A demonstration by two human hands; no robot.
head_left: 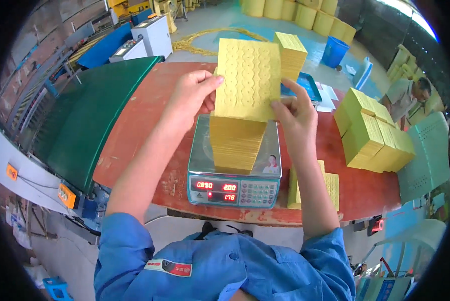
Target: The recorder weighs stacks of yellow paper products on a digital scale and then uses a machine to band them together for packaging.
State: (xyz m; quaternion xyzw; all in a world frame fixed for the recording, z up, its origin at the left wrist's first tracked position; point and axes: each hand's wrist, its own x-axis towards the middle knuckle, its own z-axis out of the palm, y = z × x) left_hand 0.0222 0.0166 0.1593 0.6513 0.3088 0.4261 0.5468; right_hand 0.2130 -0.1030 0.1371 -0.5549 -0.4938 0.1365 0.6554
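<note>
A tall stack of yellow joss paper (237,143) stands on the metal pan of a digital scale (272,163) with lit red figures. At its top, the upper sheet (249,78) faces me, stamped with rows of coin-like rings. My left hand (192,95) grips its left edge, thumb on the face and fingers curled behind. On the other side, my right hand (297,108) pinches the lower right edge between thumb and fingers. How many sheets lie between my fingers cannot be made out.
Yellow paper stacks stand behind the scale (291,52), at the table's right (378,133) and beside my right forearm (331,188). A blue tray (310,85) lies beyond my right hand. A green-topped conveyor (89,115) borders the red table (135,135). Another person (403,98) is at far right.
</note>
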